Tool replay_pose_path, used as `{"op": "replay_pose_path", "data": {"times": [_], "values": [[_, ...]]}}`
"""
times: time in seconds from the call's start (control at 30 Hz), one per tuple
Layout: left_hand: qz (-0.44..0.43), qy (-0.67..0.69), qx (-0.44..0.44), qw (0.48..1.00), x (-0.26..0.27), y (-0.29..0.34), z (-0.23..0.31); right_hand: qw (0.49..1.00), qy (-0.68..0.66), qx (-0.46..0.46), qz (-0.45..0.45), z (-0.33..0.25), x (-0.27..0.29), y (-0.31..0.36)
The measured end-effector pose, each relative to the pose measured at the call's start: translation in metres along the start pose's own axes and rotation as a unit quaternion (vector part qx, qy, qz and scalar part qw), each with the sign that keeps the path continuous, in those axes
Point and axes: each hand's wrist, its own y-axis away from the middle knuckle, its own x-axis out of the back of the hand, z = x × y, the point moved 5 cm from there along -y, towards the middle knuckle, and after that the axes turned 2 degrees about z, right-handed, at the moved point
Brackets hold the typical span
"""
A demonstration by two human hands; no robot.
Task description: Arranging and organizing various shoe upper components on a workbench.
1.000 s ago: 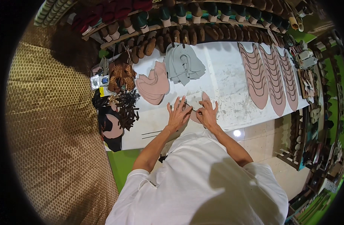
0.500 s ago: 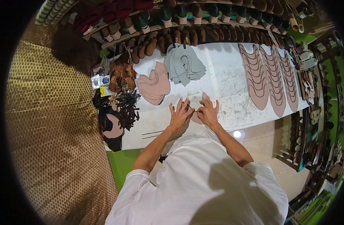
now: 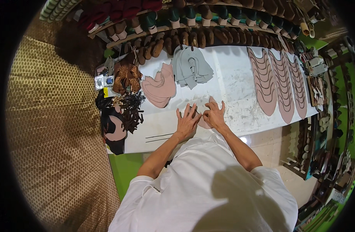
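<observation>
A pink leather shoe-upper piece (image 3: 203, 123) lies at the front edge of the table, partly covered by my hands. Over it, my left hand (image 3: 187, 123) pinches a thin dark strip (image 3: 197, 111) between thumb and forefinger, its other fingers raised and apart. Close beside it, my right hand (image 3: 215, 116) has thumb and forefinger pressed together on the strip near the piece's edge. The fingertips almost meet, and most of the strip is hidden. Two more dark strips (image 3: 159, 136) lie on the white tabletop left of my left hand.
Pink cut pieces (image 3: 161, 89) and grey pieces (image 3: 193, 67) lie in stacks behind my hands. Overlapping pink pieces with dark curved edges form three rows (image 3: 281, 89) at right. Black straps (image 3: 133, 120) clutter the left end. Racks of shoe lasts (image 3: 202, 38) line the back.
Both hands stay at nearly the same spot over the pink piece, with small shifts of the fingers. The whole view has shifted slightly.
</observation>
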Motion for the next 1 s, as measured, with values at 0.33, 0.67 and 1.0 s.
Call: {"op": "replay_pose_path", "data": {"times": [0.33,0.67,1.0], "values": [[-0.003,-0.006,0.052,0.999,-0.013,0.008,0.012,1.000,-0.020,-0.003,0.019,0.004,0.006,0.008],[-0.007,0.012,0.091,0.996,-0.019,0.014,0.011,0.988,-0.001,-0.056,0.142,0.024,0.018,0.081],[0.019,0.060,0.074,0.995,-0.015,0.014,0.013,0.996,0.016,-0.036,0.084,0.027,0.029,0.059]]}}
